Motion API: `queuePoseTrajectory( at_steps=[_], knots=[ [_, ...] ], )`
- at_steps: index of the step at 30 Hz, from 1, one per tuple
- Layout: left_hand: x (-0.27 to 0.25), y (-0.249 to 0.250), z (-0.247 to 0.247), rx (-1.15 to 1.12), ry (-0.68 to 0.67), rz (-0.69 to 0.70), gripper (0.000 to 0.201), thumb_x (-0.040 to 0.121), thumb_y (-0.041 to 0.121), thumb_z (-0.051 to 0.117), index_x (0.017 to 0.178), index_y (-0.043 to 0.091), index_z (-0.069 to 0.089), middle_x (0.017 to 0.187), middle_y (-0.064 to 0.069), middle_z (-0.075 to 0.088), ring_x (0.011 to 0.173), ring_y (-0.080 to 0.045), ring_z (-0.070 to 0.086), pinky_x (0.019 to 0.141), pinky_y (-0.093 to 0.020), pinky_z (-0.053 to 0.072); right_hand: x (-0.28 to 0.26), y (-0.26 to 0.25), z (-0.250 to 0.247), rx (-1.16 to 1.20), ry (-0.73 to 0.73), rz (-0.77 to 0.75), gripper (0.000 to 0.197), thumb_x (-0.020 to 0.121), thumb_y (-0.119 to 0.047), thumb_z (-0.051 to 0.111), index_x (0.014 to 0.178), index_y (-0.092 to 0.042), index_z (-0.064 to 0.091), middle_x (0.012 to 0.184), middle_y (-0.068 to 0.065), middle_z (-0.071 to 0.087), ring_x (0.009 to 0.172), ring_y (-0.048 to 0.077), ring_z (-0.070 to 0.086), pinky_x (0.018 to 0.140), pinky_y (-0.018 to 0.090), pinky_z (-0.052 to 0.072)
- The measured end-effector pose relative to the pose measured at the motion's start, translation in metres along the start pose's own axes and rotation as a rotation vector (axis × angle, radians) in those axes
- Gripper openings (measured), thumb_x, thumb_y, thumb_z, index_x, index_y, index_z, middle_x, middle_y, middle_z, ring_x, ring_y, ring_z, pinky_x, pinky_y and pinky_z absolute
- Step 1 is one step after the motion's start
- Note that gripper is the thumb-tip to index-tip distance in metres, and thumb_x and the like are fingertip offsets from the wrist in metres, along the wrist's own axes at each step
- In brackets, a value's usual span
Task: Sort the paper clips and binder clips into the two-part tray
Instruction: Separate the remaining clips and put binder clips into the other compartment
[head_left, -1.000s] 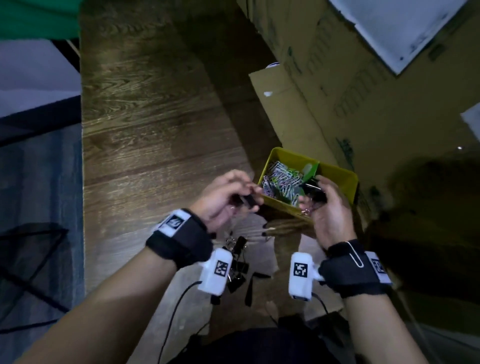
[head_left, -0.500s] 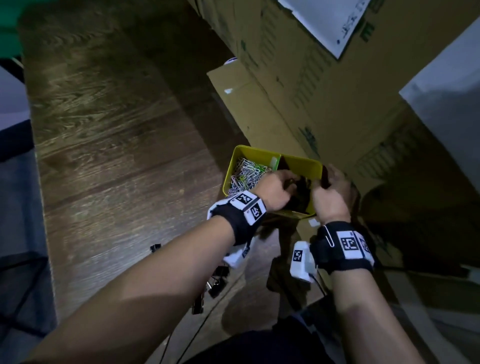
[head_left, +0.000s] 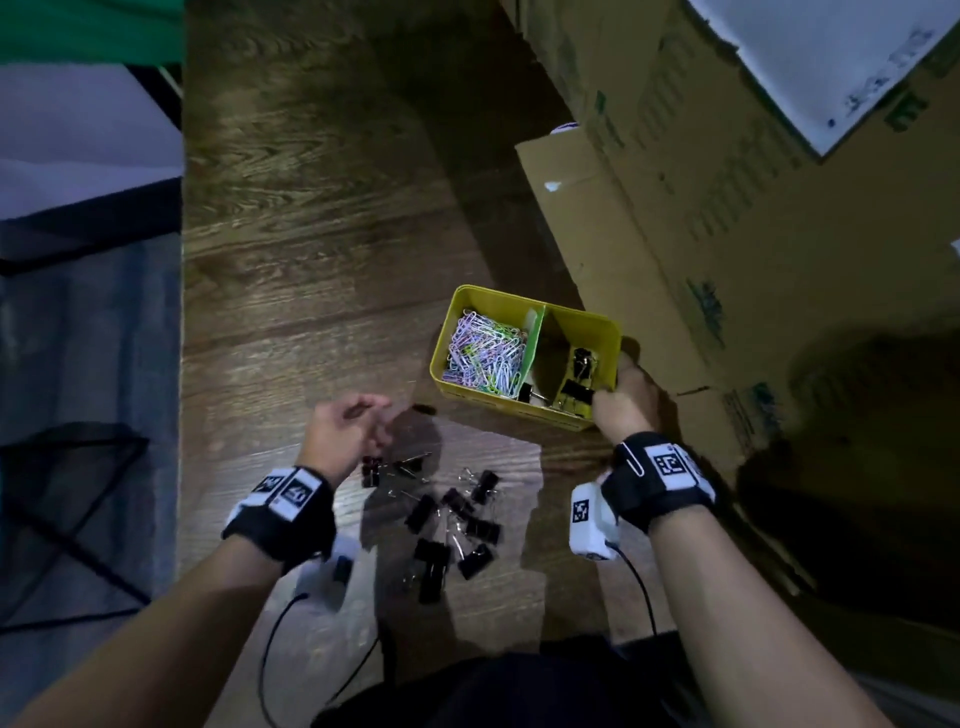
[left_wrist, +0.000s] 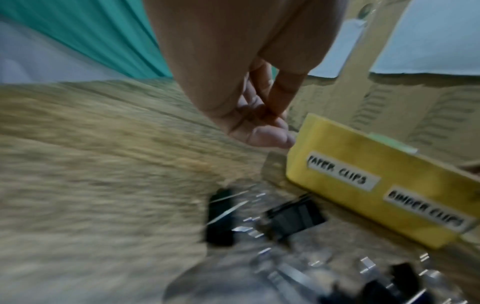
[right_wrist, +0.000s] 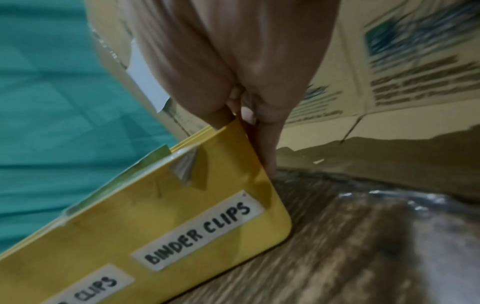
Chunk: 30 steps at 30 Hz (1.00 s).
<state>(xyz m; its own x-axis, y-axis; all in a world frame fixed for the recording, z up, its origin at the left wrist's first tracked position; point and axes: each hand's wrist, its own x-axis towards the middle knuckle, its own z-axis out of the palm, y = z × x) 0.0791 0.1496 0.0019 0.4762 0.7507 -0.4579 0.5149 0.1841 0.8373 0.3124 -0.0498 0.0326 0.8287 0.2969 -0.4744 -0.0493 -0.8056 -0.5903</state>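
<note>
Back from the yellow tray (head_left: 524, 405), my left hand (head_left: 343, 434) now hovers loosely curled and unladen over the scattered binder clips (head_left: 447, 525). My right hand (head_left: 621, 400) grips the tray's right wall near the cardboard boxes (head_left: 675, 234); open desk (head_left: 311, 260) lies leftward.

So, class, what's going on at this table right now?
A person is sorting clips. The right hand holds the near right corner of the yellow tray. Coloured paper clips fill its left part and a few binder clips lie in the right. The left hand hovers, holding nothing, over black binder clips on the table.
</note>
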Motion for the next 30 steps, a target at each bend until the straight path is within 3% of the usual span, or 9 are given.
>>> queuePoseTrajectory(
  at_steps=[3,6,10,15,18,21,25,28,30],
  knots=[
    [-0.008,-0.037,-0.038,0.23,0.101,0.028,0.019,0.087,-0.003,0.054,0.095,0.012,0.062,0.082,-0.015,0.06,0.045,-0.01,0.057,0.047,-0.022,0.048,-0.007,-0.021,0.025,-0.03,-0.055,-0.074,0.043,0.088,0.0,0.046,0.127,-0.016,0.05,0.106,0.014,0.064,0.102,0.032,0.06,0.082,0.029,0.043],
    [-0.02,-0.056,-0.055,0.571,-0.004,0.145,0.047,0.077,0.002,0.067,0.12,0.018,0.058,0.111,-0.009,0.05,0.066,-0.017,0.058,0.078,-0.026,0.049,-0.014,-0.042,0.052,-0.044,-0.101,-0.168,0.047,0.091,-0.004,0.046,0.134,-0.021,0.047,0.111,0.016,0.065,0.111,0.033,0.056,0.096,0.032,0.043],
    [-0.026,-0.064,-0.052,0.654,-0.096,0.175,0.064,0.073,0.01,0.073,0.131,0.023,0.048,0.122,-0.008,0.039,0.063,-0.008,0.051,0.085,-0.023,0.047,-0.015,-0.064,0.09,-0.111,-0.269,-0.251,0.054,0.095,-0.021,0.049,0.145,-0.029,0.03,0.124,0.015,0.06,0.121,0.033,0.051,0.104,0.04,0.042],
    [-0.031,-0.064,-0.042,0.824,-0.152,0.19,0.065,0.074,0.028,0.074,0.132,0.033,0.045,0.132,-0.006,0.036,0.101,-0.024,0.06,0.09,-0.034,0.05,-0.028,-0.057,0.1,-0.043,-0.539,-0.372,0.057,0.097,-0.043,0.041,0.149,-0.035,0.018,0.148,0.0,0.039,0.134,0.017,0.039,0.113,0.042,0.03],
    [-0.031,-0.059,-0.034,0.941,-0.195,0.227,0.069,0.079,0.032,0.068,0.139,0.035,0.032,0.142,-0.006,0.03,0.116,-0.029,0.051,0.09,-0.041,0.05,-0.044,-0.027,0.086,-0.024,-0.479,-0.346,0.043,0.098,-0.019,0.042,0.14,-0.029,0.038,0.144,-0.002,0.043,0.13,0.014,0.041,0.107,0.031,0.032],
    [-0.027,-0.056,-0.021,1.048,-0.271,0.309,0.06,0.083,0.028,0.062,0.136,0.034,0.035,0.139,-0.003,0.035,0.118,-0.03,0.044,0.086,-0.045,0.051,-0.05,0.005,0.082,-0.363,-0.554,-0.467,0.059,0.083,0.004,0.057,0.131,-0.029,0.047,0.142,-0.001,0.04,0.133,0.019,0.037,0.111,0.035,0.031],
    [-0.024,-0.055,-0.014,1.075,-0.312,0.263,0.05,0.084,0.026,0.061,0.131,0.022,0.044,0.134,-0.004,0.043,0.117,-0.029,0.042,0.089,-0.043,0.048,-0.052,0.031,0.095,-0.552,-0.585,-0.612,0.057,0.078,0.003,0.063,0.124,-0.029,0.057,0.14,-0.008,0.034,0.125,0.012,0.039,0.11,0.028,0.036],
    [-0.029,-0.058,-0.025,0.791,-0.216,0.201,0.041,0.078,0.028,0.07,0.115,0.021,0.056,0.109,-0.004,0.056,0.097,-0.021,0.057,0.084,-0.032,0.05,-0.051,0.035,0.099,-0.514,-0.502,-0.619,0.039,0.08,-0.009,0.069,0.117,-0.018,0.062,0.126,-0.006,0.044,0.104,0.006,0.046,0.102,0.026,0.043],
    [-0.033,-0.059,-0.035,0.41,-0.132,0.077,0.03,0.076,0.014,0.073,0.102,0.021,0.06,0.088,0.002,0.059,0.076,-0.013,0.06,0.072,-0.023,0.05,-0.049,0.034,0.098,-0.544,-0.482,-0.599,0.034,0.082,-0.019,0.07,0.114,-0.013,0.062,0.118,-0.003,0.049,0.097,0.007,0.046,0.1,0.027,0.043]
  ],
)
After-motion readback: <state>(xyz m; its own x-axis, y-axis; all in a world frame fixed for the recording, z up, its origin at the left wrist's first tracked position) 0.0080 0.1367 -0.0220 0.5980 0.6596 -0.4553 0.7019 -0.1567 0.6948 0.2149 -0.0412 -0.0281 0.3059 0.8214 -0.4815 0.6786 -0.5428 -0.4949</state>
